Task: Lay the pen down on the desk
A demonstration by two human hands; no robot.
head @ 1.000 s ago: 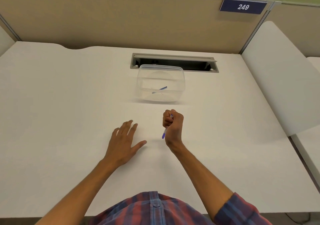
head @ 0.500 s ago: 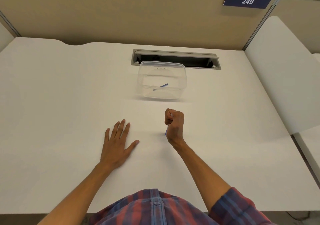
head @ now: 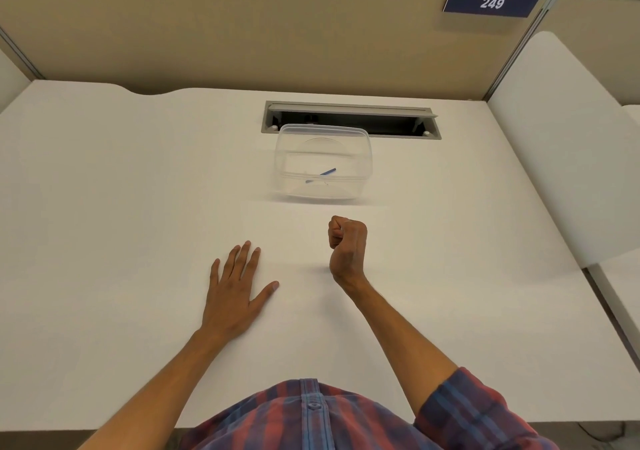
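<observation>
Left hand (head: pixel 235 297) is laid flat, fingers spread, steadying on the desk (head: pixel 104 207); right hand (head: pixel 347 241) is fisted near the clear container (head: pixel 323 165), contents untellable.

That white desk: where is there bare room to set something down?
The white desk is bare left of the flat left hand and right of the fisted right hand. It is tighter between that fist and the clear plastic container before the grey cable slot.
</observation>
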